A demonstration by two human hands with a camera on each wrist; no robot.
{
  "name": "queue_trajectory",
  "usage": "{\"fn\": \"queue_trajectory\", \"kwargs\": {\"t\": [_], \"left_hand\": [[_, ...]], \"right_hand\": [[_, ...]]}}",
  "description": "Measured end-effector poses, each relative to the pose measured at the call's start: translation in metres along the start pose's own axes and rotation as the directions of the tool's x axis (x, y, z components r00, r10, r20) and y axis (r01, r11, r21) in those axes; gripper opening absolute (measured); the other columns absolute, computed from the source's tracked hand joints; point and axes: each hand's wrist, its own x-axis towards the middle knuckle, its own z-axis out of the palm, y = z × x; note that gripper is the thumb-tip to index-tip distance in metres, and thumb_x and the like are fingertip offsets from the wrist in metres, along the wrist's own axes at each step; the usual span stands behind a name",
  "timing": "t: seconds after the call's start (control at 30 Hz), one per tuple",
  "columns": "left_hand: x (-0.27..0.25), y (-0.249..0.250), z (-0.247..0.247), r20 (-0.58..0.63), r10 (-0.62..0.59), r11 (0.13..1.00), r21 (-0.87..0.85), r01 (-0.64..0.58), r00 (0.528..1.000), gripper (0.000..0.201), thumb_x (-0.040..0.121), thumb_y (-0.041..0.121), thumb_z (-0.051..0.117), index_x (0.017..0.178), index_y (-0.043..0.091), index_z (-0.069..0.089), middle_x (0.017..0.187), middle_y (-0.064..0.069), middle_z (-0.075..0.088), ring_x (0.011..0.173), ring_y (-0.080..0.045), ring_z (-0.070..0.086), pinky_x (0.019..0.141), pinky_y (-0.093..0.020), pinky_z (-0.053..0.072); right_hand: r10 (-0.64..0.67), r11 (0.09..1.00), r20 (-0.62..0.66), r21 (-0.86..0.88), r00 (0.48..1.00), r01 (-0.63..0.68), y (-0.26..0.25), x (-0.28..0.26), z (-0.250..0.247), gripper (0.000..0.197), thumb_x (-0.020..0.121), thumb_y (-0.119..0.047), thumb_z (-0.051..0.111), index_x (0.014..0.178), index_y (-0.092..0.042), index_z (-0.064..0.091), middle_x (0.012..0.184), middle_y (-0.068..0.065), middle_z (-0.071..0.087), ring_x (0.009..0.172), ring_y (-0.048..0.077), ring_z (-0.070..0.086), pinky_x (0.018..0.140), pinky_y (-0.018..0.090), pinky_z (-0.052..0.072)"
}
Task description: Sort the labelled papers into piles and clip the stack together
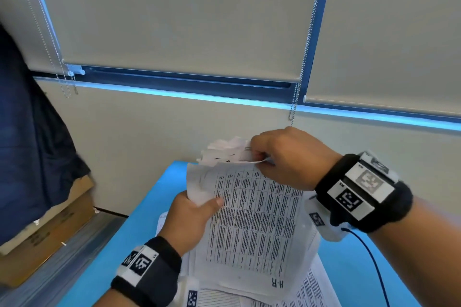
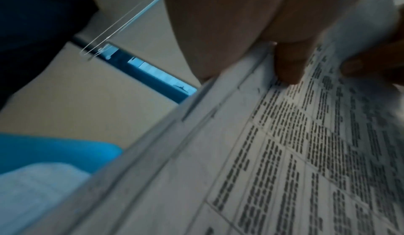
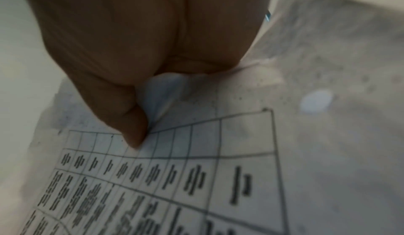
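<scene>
A stack of printed papers (image 1: 252,227) with tables, the top sheet labelled "A-R" at its near corner, is held up over the blue table (image 1: 129,237). My left hand (image 1: 193,212) grips the stack's left edge, thumb on the top sheet (image 2: 290,143). My right hand (image 1: 279,157) pinches the far edge of the sheets, thumb and fingers curled on the paper (image 3: 229,135). The far corners of the sheets fan out and curl beside that hand. No clip shows in any view.
More printed sheets (image 1: 309,289) lie flat on the blue table under the held stack. A wall with closed roller blinds (image 1: 174,15) and hanging bead chains stands behind. At the left are a dark blue cloth (image 1: 32,144) and a cardboard box (image 1: 47,237).
</scene>
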Motion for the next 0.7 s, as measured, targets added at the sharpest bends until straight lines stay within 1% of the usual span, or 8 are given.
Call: {"fn": "queue_trajectory", "kwargs": {"t": [0.1, 0.13, 0.2, 0.27, 0.33, 0.4, 0.53, 0.7], "left_hand": [[0.002, -0.011, -0.002, -0.094, -0.007, 0.998, -0.068, 0.0, 0.996, 0.009, 0.084, 0.011, 0.073, 0.085, 0.018, 0.068, 0.077, 0.005, 0.073, 0.077, -0.004, 0.068, 0.07, -0.02, 0.047], [0.003, -0.017, -0.005, -0.129, -0.021, 0.996, -0.083, 0.01, 0.991, 0.012, 0.083, 0.012, 0.074, 0.093, 0.017, 0.07, 0.084, 0.001, 0.075, 0.086, -0.012, 0.069, 0.073, -0.023, 0.048], [0.006, -0.025, -0.01, -0.176, -0.03, 0.992, -0.129, 0.007, 0.984, 0.015, 0.082, 0.01, 0.075, 0.096, 0.015, 0.071, 0.086, 0.001, 0.076, 0.09, -0.016, 0.07, 0.076, -0.025, 0.049], [0.006, -0.025, -0.015, -0.185, -0.026, 0.986, -0.169, -0.006, 0.982, 0.016, 0.081, 0.008, 0.075, 0.096, 0.016, 0.072, 0.087, 0.003, 0.078, 0.09, -0.014, 0.07, 0.082, -0.028, 0.049], [0.007, -0.022, -0.018, -0.207, -0.026, 0.979, -0.204, -0.017, 0.978, 0.016, 0.081, 0.005, 0.074, 0.093, 0.016, 0.072, 0.084, 0.005, 0.077, 0.088, -0.014, 0.07, 0.083, -0.029, 0.049], [0.008, -0.022, -0.019, -0.212, -0.04, 0.974, -0.226, -0.009, 0.976, 0.014, 0.079, 0.005, 0.075, 0.088, 0.015, 0.071, 0.079, 0.004, 0.075, 0.086, -0.017, 0.069, 0.083, -0.031, 0.05], [0.012, -0.021, -0.024, -0.204, -0.054, 0.963, -0.268, -0.002, 0.978, 0.01, 0.078, 0.004, 0.077, 0.082, 0.012, 0.071, 0.083, -0.009, 0.072, 0.09, -0.027, 0.068, 0.092, -0.043, 0.051], [0.011, -0.021, -0.023, -0.118, -0.029, 0.957, -0.29, -0.006, 0.993, 0.025, 0.062, 0.014, 0.083, 0.084, 0.01, 0.073, 0.088, -0.014, 0.074, 0.093, -0.03, 0.069, 0.095, -0.043, 0.049]], "right_hand": [[0.093, 0.995, -0.264, 0.05, 0.96, -0.083, 0.013, -0.01, 0.014, 0.027, 0.082, -0.034, 0.065, 0.107, -0.027, 0.057, 0.11, -0.006, 0.06, 0.104, 0.018, 0.055, 0.096, 0.039, 0.045], [0.198, 0.975, -0.402, 0.176, 0.894, -0.137, 0.018, -0.017, 0.02, 0.04, 0.079, -0.036, 0.068, 0.115, -0.025, 0.054, 0.119, -0.006, 0.056, 0.113, 0.016, 0.052, 0.102, 0.036, 0.041], [0.511, 0.828, -0.582, 0.531, 0.633, -0.179, 0.028, -0.036, 0.038, 0.06, 0.073, -0.042, 0.071, 0.125, -0.023, 0.049, 0.127, -0.007, 0.05, 0.12, 0.013, 0.049, 0.104, 0.029, 0.037], [0.788, 0.491, -0.387, 0.864, 0.479, -0.11, 0.026, -0.053, 0.062, 0.072, 0.067, -0.058, 0.069, 0.128, -0.024, 0.048, 0.129, -0.005, 0.053, 0.121, 0.017, 0.052, 0.102, 0.032, 0.041], [0.809, 0.168, -0.119, 0.985, 0.575, -0.033, 0.017, -0.064, 0.092, 0.084, 0.06, -0.071, 0.072, 0.126, -0.023, 0.055, 0.125, -0.003, 0.063, 0.117, 0.019, 0.059, 0.103, 0.042, 0.044], [0.733, 0.073, 0.01, 0.993, 0.68, -0.094, 0.008, -0.067, 0.113, 0.078, 0.061, -0.069, 0.075, 0.124, -0.025, 0.059, 0.12, -0.001, 0.069, 0.113, 0.02, 0.064, 0.102, 0.052, 0.045], [0.743, 0.087, 0.034, 0.985, 0.668, -0.147, 0.009, -0.057, 0.116, 0.027, 0.083, -0.017, 0.072, 0.109, -0.019, 0.066, 0.1, 0.007, 0.075, 0.094, 0.029, 0.071, 0.089, 0.057, 0.054], [0.691, 0.103, 0.006, 0.989, 0.723, -0.107, 0.011, -0.052, 0.098, 0.028, 0.083, -0.003, 0.068, 0.108, -0.014, 0.064, 0.095, 0.008, 0.075, 0.088, 0.025, 0.072, 0.078, 0.041, 0.058]]}}
